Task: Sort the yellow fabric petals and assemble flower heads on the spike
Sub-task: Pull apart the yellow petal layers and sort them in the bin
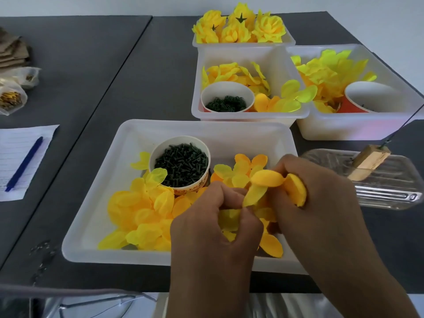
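- At the far left of the table point(142, 72) you have brown card pieces point(12, 50) and clear bags point(13, 92), with a lined sheet point(21, 157) nearer you and a blue pen point(24, 164) lying across it.
- The near tray point(91, 214) sits in front of you. A paper cup point(180, 165) of dark green studs stands upright inside it, with loose yellow petals point(140, 210) heaped to the cup's left and in front of it.
- Your left hand point(215, 228) hangs over the tray's near right part, fingers curled and pinching a yellow petal point(253, 193) by its lower end.
- Behind, the middle tray point(236, 55) holds more petals and a cup point(227, 97) of dark green rings. The back tray point(243, 43) beyond it is piled with finished flower heads point(238, 26).
- Your right hand point(321, 200) is just beside the left, fingers clenched round an orange-yellow stack of petals point(296, 189); its top petal touches the one your left hand pinches.
- To the right, a clear tray point(390, 191) holds a wood block point(369, 162) with the thin spike point(403, 125) rising from it, tilted up and right, well apart from both hands.
- The right tray point(344, 129) carries brighter yellow petals point(330, 70) and a red cup point(367, 97).
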`<state>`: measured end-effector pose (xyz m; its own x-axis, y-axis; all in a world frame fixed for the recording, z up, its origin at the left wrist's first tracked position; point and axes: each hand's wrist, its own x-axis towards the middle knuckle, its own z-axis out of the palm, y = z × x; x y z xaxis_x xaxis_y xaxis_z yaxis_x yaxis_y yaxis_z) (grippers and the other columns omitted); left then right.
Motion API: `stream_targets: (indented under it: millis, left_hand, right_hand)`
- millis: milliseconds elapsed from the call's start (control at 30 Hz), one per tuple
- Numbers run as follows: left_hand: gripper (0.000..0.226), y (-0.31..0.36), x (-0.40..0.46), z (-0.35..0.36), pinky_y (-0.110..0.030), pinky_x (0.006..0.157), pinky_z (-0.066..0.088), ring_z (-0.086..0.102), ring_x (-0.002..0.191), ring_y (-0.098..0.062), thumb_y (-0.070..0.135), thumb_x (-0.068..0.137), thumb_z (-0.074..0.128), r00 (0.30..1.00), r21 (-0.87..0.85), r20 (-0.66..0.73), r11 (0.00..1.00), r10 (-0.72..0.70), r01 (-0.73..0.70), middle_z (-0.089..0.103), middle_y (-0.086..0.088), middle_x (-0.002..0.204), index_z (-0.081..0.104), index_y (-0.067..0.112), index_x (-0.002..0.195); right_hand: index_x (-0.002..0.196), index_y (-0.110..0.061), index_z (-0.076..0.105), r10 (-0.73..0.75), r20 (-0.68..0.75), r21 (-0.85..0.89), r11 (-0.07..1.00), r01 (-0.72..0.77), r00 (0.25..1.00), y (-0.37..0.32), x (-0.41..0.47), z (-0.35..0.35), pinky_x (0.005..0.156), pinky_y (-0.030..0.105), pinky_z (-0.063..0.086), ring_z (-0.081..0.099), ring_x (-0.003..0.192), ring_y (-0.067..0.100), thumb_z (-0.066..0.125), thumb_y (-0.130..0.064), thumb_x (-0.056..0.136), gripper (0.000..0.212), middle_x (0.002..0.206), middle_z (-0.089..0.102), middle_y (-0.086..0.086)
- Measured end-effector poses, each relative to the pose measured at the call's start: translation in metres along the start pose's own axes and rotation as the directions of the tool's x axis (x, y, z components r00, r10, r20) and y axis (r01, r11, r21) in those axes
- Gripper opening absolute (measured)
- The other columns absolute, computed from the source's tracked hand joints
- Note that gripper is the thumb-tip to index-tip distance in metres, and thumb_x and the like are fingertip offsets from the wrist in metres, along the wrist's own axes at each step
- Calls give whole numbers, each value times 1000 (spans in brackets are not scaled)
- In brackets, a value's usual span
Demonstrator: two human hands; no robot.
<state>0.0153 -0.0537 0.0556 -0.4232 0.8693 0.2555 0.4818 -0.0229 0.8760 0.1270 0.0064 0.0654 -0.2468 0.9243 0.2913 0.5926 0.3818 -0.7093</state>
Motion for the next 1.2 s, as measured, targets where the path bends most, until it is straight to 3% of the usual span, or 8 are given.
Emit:
stream_targets:
  millis: [200,300,467,567,667,767,833,1200]
  left_hand:
    - [25,-12,6,-41,-25,46,44,59,67,-14,53,70,46,983,109,-168,990,-71,90,65,10,75,64,38,80]
    - [20,-32,15,-63,-28,66,38,55,83,-8,57,74,53,989,346,-28,927,-145,146,64,17,90,62,43,85]
    - [30,-50,23,-69,-44,94,30,30,120,-26,48,81,65,923,729,-70,612,-379,306,46,2,125,61,34,107]
    - [42,-47,24,-67,-50,94,34,36,117,-31,42,82,65,950,625,-146,719,-277,305,48,-5,123,56,32,122]
    - [32,-31,24,-61,-36,87,37,46,108,-23,41,86,59,987,438,-162,897,11,62,50,7,113,55,36,118]
    - [21,-10,21,-45,-10,81,39,55,100,-6,38,86,55,979,261,7,945,202,-197,57,18,103,61,37,105]
    - [17,-2,19,-30,-15,78,42,55,99,-8,41,86,56,956,220,105,931,275,-292,57,15,99,66,35,98]
    - [21,-1,23,-12,-17,68,42,56,88,-4,58,72,62,994,191,56,977,91,-100,58,22,87,65,38,77]
  right_hand:
    - [77,-19,58,265,-181,71,964,-256,947,37,32,-46,47,33,52,58,43,16,53,-33,94,22,55,57,0]
    - [73,-22,57,166,-10,158,974,-162,986,30,30,-50,37,16,45,60,41,11,60,-36,86,19,58,64,-1]
    - [84,-16,55,233,410,292,883,-368,882,28,25,-31,50,21,46,56,52,14,68,-30,74,22,62,57,3]
    - [81,-12,55,229,446,324,860,-395,865,28,20,-24,50,19,42,49,49,7,66,-20,81,14,55,51,-5]
    - [76,-13,59,209,462,368,839,-401,862,25,16,-20,49,17,43,48,47,5,66,-21,81,12,54,51,-6]
    - [80,-30,67,135,540,407,822,-399,831,13,14,-15,51,16,44,51,49,5,64,-29,81,3,58,59,-6]
    - [80,-42,65,72,559,410,842,-350,826,7,10,-10,50,11,43,56,51,-2,60,-32,83,12,58,62,-16]
    - [93,-38,51,-33,436,213,975,-67,900,-1,-5,-5,64,31,56,63,75,11,46,-36,84,10,87,63,-11]
